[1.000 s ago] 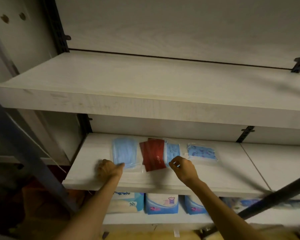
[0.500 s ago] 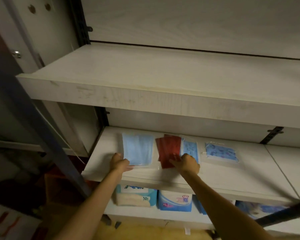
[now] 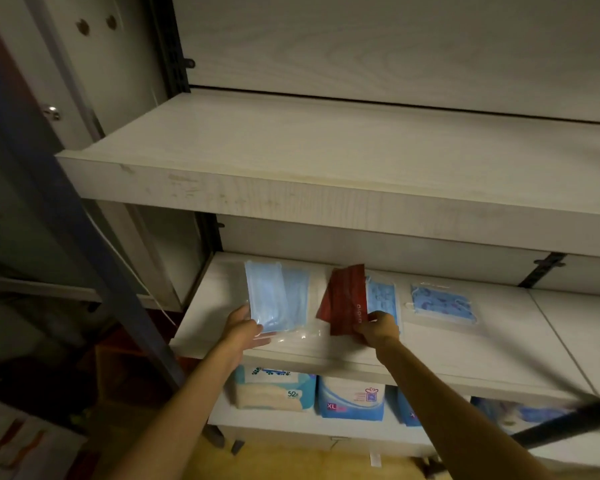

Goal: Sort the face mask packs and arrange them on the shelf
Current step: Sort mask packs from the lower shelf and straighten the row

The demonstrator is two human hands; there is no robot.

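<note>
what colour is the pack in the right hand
Dark red, with small pale lettering; the head view shows the pack pinched by the right hand.

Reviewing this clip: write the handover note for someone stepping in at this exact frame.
Left hand grips the plain light blue mask pack by its lower edge.
Right hand pinches the red mask pack, tilted up off the middle shelf.
A blue patterned pack lies just behind the red one; another patterned pack lies further right, apart.
Done: four packs are on the middle shelf.
Left: set both held packs down in tidy groups.
</note>
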